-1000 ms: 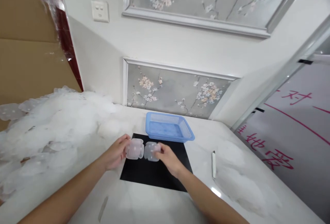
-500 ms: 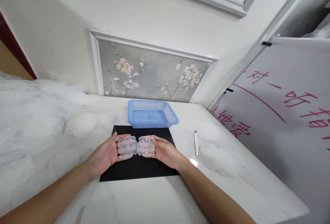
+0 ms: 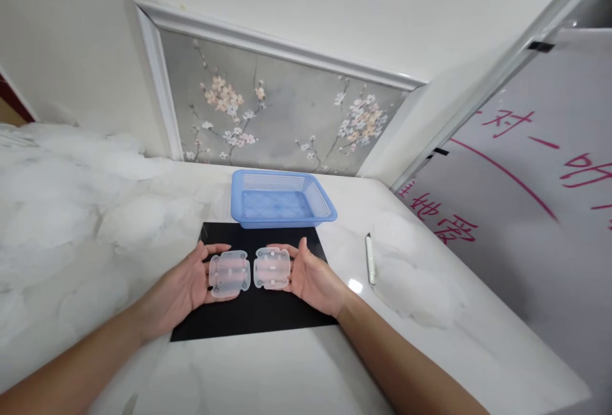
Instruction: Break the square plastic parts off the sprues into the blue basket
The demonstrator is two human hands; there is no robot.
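Note:
My left hand (image 3: 189, 284) holds a frosted, see-through plastic piece (image 3: 230, 274), squarish with notched edges and small round marks at its corners. Its fingers lie behind the piece and show through it. A similar translucent plastic piece (image 3: 272, 268) rests on the fingers of my right hand (image 3: 313, 280), whose thumb points up, off the plastic. Between the two pieces is a narrow gap. Both are held over a black mat (image 3: 258, 319); whether the hands touch the mat I cannot tell.
A blue plastic basket (image 3: 284, 220) stands behind the mat, near the wall. To the right, a pale utility knife (image 3: 370, 259) lies on the white marble-patterned table (image 3: 421, 338). Crumpled clear plastic (image 3: 62, 198) covers the left side. A whiteboard (image 3: 540, 262) with red writing stands at the right.
Both hands have drawn slightly apart, so the two plastic pieces, almost touching before, now have a gap between them. The right thumb has lifted. The camera view has shifted a little.

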